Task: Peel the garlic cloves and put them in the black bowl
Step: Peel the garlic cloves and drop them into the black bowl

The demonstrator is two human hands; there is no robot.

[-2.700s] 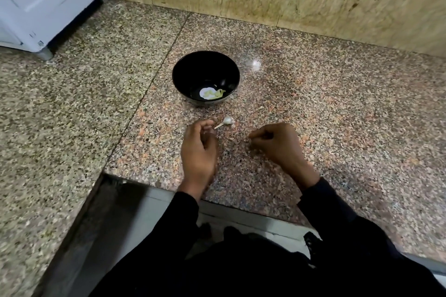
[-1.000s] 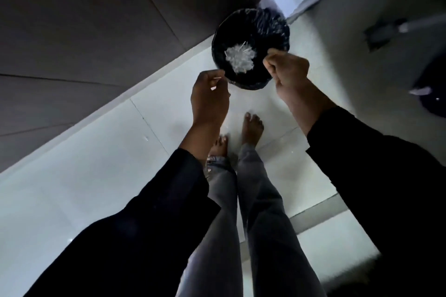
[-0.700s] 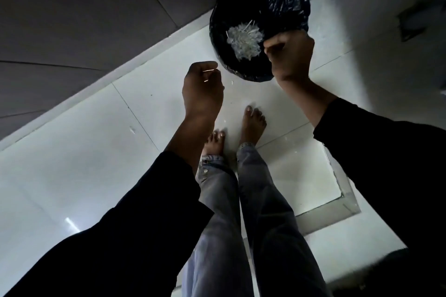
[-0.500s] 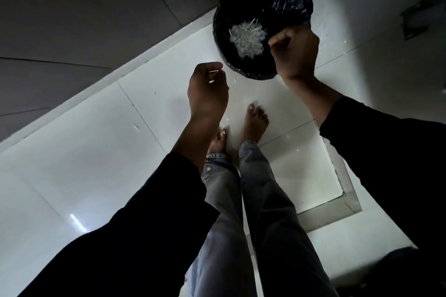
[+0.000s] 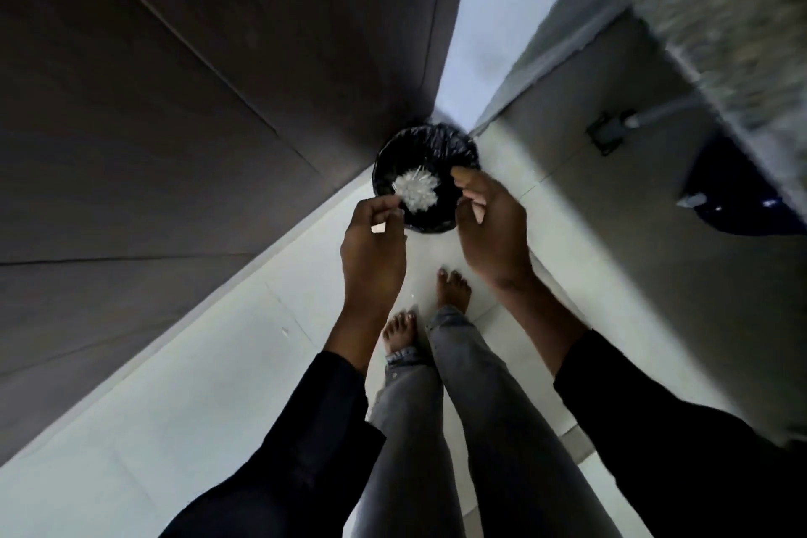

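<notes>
Pale floor [image 5: 183, 428], one lined bin [image 5: 425, 149], two hands: left hand [image 5: 371, 253], right hand [image 5: 491, 227]

1. The near rim of the bin [image 5: 425, 144] is covered by the left hand [image 5: 371, 258] and right hand [image 5: 491, 232].
2. The granite counter [image 5: 720, 13] is blurred and cut off at the right edge.
3. The pale scrap [image 5: 378, 228] pinched by the left hand is too small to be identified.
</notes>
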